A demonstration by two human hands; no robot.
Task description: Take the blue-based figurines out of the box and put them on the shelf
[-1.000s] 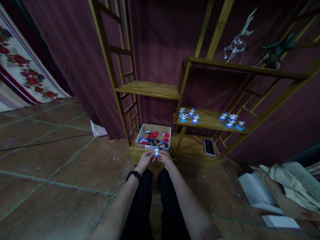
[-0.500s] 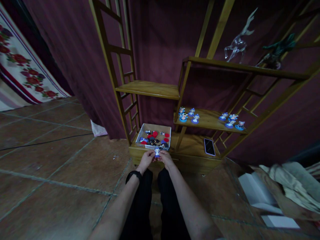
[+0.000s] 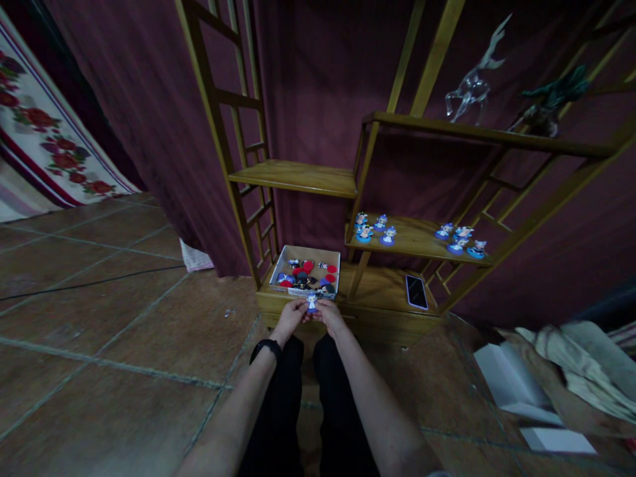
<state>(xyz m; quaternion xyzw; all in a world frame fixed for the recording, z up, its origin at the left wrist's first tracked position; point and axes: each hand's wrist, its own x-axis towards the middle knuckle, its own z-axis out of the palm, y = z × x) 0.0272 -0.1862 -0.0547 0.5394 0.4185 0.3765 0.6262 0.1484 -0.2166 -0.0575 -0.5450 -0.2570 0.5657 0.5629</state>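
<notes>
Between my two hands, just in front of a shallow cardboard box (image 3: 338, 265), a small white and purple figurine (image 3: 312, 302) is held upright. My left hand (image 3: 293, 314) pinches it from the left, with a black band on that wrist. From the other side my right hand (image 3: 329, 314) has its fingers closed on the same figurine. Inside the box lie several more figurines in dark, purple and white colours, some with round red bases (image 3: 307, 265). On the wooden shelf (image 3: 417, 233) to the right stand two groups of blue and purple figurines (image 3: 388, 236).
A phone (image 3: 416, 292) lies on the cabinet's lower board, right of the box. A clear deer ornament (image 3: 470, 89) and a dark green ornament (image 3: 556, 99) stand on the upper shelf. White boxes (image 3: 514, 384) and cloth (image 3: 571, 358) rest on the floor at right.
Almost nothing differs. Both hands stay at the same spot with the figurine between them, and the objects on the shelves and in the box have not moved.
</notes>
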